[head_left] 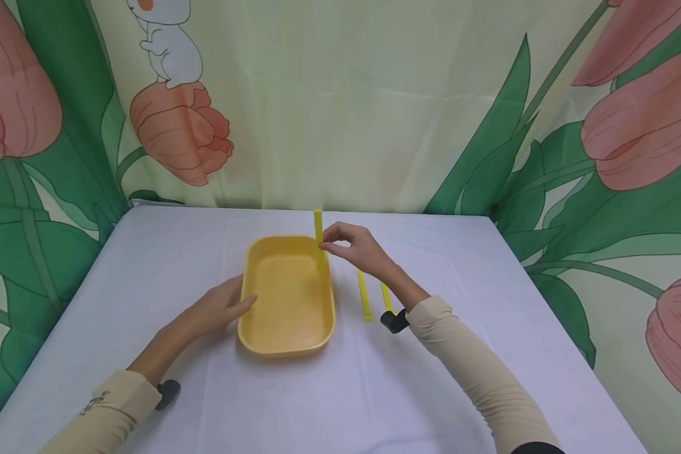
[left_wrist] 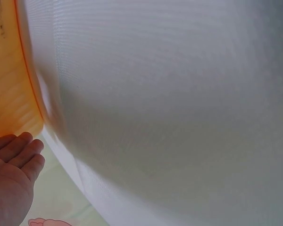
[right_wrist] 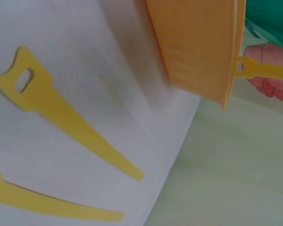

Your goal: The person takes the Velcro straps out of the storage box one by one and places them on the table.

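A yellow plastic tray (head_left: 286, 345) stands on the white table. My left hand (head_left: 218, 309) holds its left side, thumb over the rim and fingers along the outer wall, as the left wrist view also shows of the fingers (left_wrist: 26, 153). Between thumb and fingertips, my right hand (head_left: 354, 244) pinches a flat yellow toy saw (head_left: 318, 226) at the tray's far right corner. In the right wrist view this saw (right_wrist: 269, 70) overlaps the tray rim with its handle end; most of the right hand is out of that view.
Two more yellow toy saws lie on the table right of the tray: one saw (head_left: 364, 296) nearer it, another saw (head_left: 386, 296) partly behind the right forearm. A curtain (head_left: 340, 126) printed with tulips hangs behind the table's far edge.
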The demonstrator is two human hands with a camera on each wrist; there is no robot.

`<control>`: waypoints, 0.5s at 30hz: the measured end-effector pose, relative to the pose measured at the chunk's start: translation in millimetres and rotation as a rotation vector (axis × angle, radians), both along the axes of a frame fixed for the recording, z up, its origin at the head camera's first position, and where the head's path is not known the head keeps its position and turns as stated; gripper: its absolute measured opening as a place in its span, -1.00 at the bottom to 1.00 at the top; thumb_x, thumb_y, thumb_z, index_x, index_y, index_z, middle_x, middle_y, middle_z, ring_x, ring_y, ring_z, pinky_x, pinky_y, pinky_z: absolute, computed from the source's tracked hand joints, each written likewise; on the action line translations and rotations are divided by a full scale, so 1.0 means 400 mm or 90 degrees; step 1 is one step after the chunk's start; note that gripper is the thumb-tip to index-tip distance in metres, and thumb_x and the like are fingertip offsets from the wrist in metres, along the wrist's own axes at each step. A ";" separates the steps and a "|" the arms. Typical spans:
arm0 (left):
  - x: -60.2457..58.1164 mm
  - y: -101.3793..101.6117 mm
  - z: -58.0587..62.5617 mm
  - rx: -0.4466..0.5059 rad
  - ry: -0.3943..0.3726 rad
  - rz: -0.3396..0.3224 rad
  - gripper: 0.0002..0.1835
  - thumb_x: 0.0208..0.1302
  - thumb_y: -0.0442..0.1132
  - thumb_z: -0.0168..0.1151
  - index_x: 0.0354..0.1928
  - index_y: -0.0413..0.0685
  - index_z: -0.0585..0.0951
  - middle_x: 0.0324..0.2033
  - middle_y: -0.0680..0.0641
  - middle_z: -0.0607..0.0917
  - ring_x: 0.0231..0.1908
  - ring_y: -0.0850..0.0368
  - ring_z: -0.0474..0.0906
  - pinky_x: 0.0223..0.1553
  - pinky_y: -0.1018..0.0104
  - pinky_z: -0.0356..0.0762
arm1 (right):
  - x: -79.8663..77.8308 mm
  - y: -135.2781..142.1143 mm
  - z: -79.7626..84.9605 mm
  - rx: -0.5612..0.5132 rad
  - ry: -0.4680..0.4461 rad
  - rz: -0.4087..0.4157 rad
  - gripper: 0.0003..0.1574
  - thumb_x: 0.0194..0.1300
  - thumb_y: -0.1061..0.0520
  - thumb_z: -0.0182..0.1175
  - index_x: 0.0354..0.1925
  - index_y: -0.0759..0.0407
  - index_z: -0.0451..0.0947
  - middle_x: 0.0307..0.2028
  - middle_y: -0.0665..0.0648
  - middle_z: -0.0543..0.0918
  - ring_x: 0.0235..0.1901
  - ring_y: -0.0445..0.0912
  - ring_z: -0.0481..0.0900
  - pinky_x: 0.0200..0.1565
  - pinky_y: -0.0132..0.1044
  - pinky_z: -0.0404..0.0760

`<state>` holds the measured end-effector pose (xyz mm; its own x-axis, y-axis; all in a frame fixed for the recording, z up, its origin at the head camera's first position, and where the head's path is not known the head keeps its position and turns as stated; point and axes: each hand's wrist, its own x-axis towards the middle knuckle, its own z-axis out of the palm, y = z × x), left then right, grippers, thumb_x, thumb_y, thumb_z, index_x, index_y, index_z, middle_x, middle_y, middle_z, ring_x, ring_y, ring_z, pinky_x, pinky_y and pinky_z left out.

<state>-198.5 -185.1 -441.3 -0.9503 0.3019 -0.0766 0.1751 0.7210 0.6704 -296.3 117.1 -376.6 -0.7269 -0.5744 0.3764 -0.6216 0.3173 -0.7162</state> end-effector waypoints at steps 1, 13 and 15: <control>0.000 0.000 0.000 -0.002 0.001 0.001 -0.27 0.38 0.04 0.02 0.41 -0.25 0.10 0.30 -0.31 0.28 0.30 -0.26 0.13 0.25 -0.17 0.11 | -0.002 0.006 0.000 -0.020 -0.007 -0.001 -0.88 0.21 0.19 0.29 -0.23 0.14 0.60 -0.27 -0.02 0.65 -0.20 -0.17 0.59 -0.02 -0.20 0.54; 0.000 0.002 0.002 -0.004 -0.004 0.002 -0.26 0.38 0.06 0.01 0.42 -0.24 0.10 0.31 -0.30 0.27 0.31 -0.26 0.11 0.25 -0.19 0.08 | 0.038 0.063 0.072 -0.102 -0.049 -0.061 -0.86 0.22 0.35 0.22 -0.23 0.43 0.53 -0.26 0.26 0.63 -0.27 -0.04 0.59 -0.19 -0.32 0.58; 0.000 0.003 0.003 -0.006 -0.005 0.002 -0.26 0.38 0.06 0.01 0.41 -0.25 0.10 0.30 -0.31 0.27 0.30 -0.27 0.12 0.24 -0.19 0.08 | 0.036 0.074 0.068 -0.102 -0.056 -0.066 -0.85 0.22 0.35 0.22 -0.22 0.42 0.53 -0.25 0.26 0.64 -0.26 -0.04 0.60 -0.18 -0.33 0.58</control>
